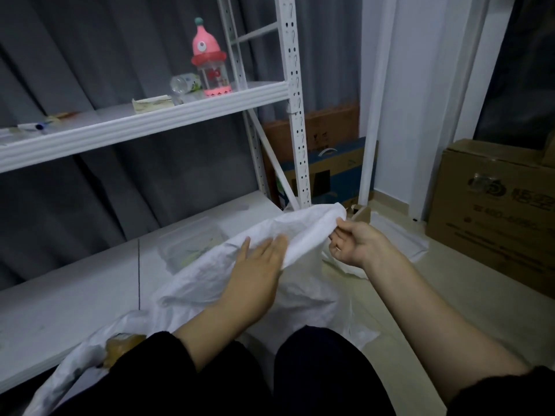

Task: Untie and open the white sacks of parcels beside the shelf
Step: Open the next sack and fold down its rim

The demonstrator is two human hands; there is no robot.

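white sack (303,235): soft, light, floppy; grab its top edge | right hand (354,244) pinches edge | left hand (258,265) flat, fingers straight

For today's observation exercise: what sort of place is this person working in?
Probably a storeroom or parcel-sorting corner, perhaps in a home: white slotted metal shelving, a large cardboard box on the floor, and a white sack lying beside the shelf.

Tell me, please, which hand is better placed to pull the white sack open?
Probably the right hand: it pinches the raised edge of the white sack, while the left hand lies flat on it.
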